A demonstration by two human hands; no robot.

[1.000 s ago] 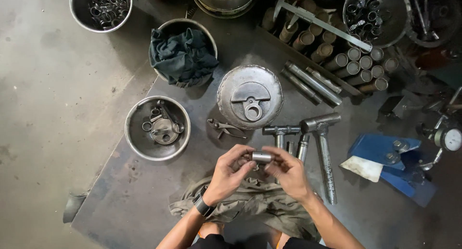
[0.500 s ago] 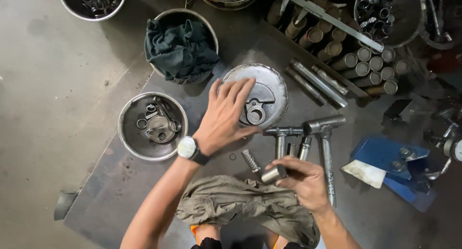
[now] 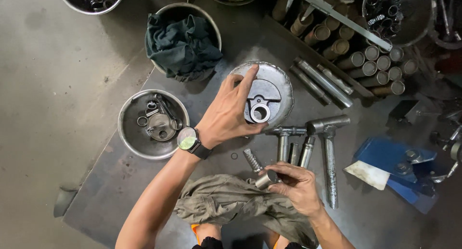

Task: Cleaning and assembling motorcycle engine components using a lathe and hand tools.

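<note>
My left hand, with a wristwatch on its wrist, reaches over the left rim of a round metal bowl. Its fingers are apart and its thumb touches a flat grey metal part with a ring hole lying in the bowl. My right hand is lower down, above a crumpled olive rag, and pinches a short metal sleeve. A small ribbed pin lies on the dark plate just left of that hand.
T-shaped steel pieces lie right of my right hand. A steel bowl of rings and small parts sits left. A bowl with a dark green cloth is behind, a tray of metal cylinders at back right, blue plates to the right.
One second ago both hands held the sleeve together above the rag. My left hand let go and reached up to the bowl; my right hand keeps the sleeve, slightly lower.
</note>
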